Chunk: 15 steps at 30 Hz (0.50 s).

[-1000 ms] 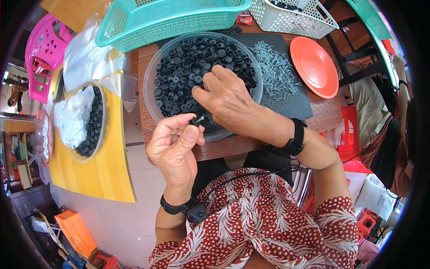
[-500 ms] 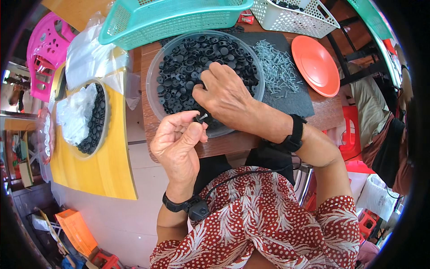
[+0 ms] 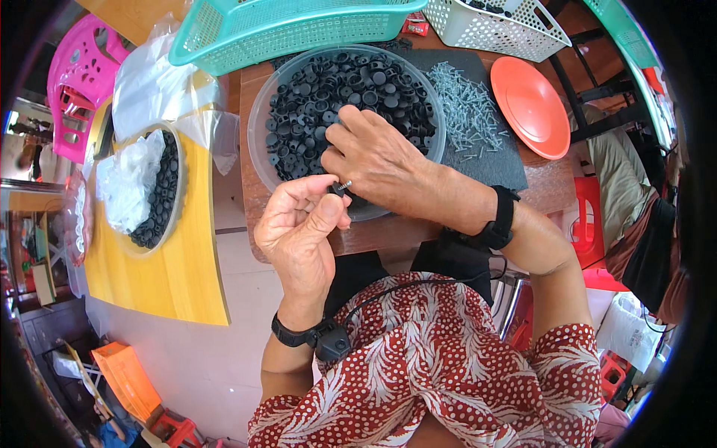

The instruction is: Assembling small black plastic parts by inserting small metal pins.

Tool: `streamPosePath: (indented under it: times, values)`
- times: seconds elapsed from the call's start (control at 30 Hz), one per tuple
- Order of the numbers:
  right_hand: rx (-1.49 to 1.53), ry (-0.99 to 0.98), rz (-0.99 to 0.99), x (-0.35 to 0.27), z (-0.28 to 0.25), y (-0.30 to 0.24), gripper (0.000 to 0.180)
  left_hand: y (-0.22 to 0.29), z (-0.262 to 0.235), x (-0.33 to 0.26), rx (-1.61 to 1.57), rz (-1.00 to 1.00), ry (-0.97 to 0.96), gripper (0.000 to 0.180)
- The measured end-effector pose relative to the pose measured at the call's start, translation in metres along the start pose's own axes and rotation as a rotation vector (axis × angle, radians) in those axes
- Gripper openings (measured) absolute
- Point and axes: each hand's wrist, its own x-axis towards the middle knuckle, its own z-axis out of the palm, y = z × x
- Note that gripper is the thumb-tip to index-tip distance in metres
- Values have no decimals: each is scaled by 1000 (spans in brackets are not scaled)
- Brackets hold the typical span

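Observation:
Between the thumb and fingers of my left hand is a small black cap with a metal screw sticking out of it. My right hand is just above and beside it, over the near part of a clear round tub full of loose black caps. Its fingers are curled inward, their tips hidden by the back of the hand, so what they hold cannot be seen. A pile of silver screws lies on a black mat to the tub's right.
Behind the tub stands a teal basket, with a white basket beside it. An orange-red plate sits at the right on the brown table. On the left, a yellow board bears plastic bags and another tub of black caps.
The view has shifted slightly. My left hand still holds the cap and screw, now turned a little, and my right hand stays curled close by over the tub.

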Motion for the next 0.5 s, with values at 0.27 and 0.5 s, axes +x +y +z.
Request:
streamPosePath:
  times: [0.27, 0.5]
  values:
    - [-53, 0, 51, -3, 2, 2, 12, 1, 3, 0, 21, 1, 1, 25]
    - [-46, -12, -39, -2, 3, 3, 10, 0, 2, 0, 19, 0, 7, 23]
